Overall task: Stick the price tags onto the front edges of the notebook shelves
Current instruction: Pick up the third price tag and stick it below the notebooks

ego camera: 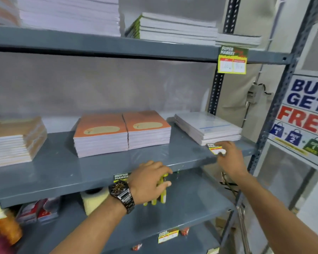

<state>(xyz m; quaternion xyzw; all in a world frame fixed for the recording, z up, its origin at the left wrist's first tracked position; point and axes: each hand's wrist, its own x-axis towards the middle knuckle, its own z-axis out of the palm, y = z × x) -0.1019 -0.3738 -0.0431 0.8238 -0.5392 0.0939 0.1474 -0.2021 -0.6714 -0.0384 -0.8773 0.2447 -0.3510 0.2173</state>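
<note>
Two hands (151, 182), seven notebook stacks (101, 136), four hung price tags (232, 60), one promo sign (308, 116)

Non-task items: promotional sign (305, 118) reading "BUY GET FREE" with shopping-bag icons at right edge of frame; grey electrical box (255, 94) with cable on wall, right of centre; cream tape roll (95, 200) and red-and-white packets (39, 210) lower left; blurred orange object (6, 229) at lower-left corner.
</note>
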